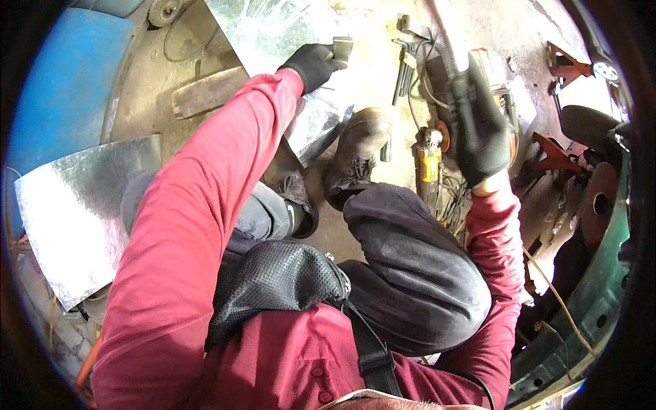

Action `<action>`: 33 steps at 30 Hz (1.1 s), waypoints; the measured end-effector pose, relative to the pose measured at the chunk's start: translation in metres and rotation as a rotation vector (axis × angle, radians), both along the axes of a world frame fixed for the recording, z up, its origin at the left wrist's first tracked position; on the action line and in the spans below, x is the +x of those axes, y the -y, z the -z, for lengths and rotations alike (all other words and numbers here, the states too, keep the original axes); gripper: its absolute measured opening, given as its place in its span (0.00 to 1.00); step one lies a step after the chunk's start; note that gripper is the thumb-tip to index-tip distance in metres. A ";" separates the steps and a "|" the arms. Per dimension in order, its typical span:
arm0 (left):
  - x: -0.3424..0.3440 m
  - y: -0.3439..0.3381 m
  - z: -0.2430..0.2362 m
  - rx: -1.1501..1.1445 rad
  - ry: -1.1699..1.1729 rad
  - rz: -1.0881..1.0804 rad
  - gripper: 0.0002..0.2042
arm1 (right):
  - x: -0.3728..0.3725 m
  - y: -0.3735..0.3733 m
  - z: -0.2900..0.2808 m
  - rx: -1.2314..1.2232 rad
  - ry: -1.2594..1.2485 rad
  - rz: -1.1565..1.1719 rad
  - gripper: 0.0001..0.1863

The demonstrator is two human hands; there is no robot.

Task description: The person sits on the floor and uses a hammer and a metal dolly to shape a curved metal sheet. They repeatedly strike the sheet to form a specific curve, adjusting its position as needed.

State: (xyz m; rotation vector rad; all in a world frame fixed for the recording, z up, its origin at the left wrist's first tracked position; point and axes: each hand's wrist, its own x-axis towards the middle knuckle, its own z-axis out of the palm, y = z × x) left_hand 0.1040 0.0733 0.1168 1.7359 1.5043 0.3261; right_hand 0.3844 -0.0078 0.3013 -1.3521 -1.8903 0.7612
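My left hand (316,67), in a black glove, reaches over a shiny sheet of metal (266,31). Its fingers are closed on a small flat-faced metal block (343,48). On the other side, my black-gloved right hand (484,130) is raised above the floor. It grips a long pale bar (447,41) that runs up past the top of the picture; bright light and blur hide what its far end is. Below and left of this hand lies a yellow angle grinder (429,167) with a reddish disc (444,137). My boots (362,137) are beside the sheet's near end.
A wooden block (208,94) lies left of the sheet. Another bent metal sheet (82,212) leans near a blue panel (65,75). Dark rods (402,75) and cables lie ahead. Red jack stands (557,156), a tyre (586,126) and a green metal body (601,294) are at right.
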 end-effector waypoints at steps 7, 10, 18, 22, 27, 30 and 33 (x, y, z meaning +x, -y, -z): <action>0.027 -0.006 -0.006 0.027 -0.085 0.207 0.18 | 0.027 0.019 0.029 0.066 0.201 0.022 0.20; 0.017 -0.002 0.010 0.052 -0.074 0.130 0.15 | -0.001 0.010 0.043 -0.209 0.361 -0.016 0.23; -0.044 0.042 0.006 -0.033 0.129 -0.267 0.23 | 0.031 0.018 0.070 -0.298 0.307 0.074 0.24; -0.050 0.080 0.015 -0.142 0.573 -0.707 0.14 | 0.034 0.008 0.104 -0.497 0.544 0.153 0.24; -0.070 0.109 0.048 -0.135 0.452 -0.918 0.10 | 0.032 -0.015 0.152 -0.548 0.636 0.097 0.26; -0.070 0.123 0.049 -0.340 0.506 -1.103 0.13 | 0.029 -0.024 0.162 -0.601 0.593 0.038 0.27; -0.059 0.124 0.019 -0.531 0.534 -1.084 0.16 | 0.038 -0.014 0.203 -0.564 0.453 -0.021 0.28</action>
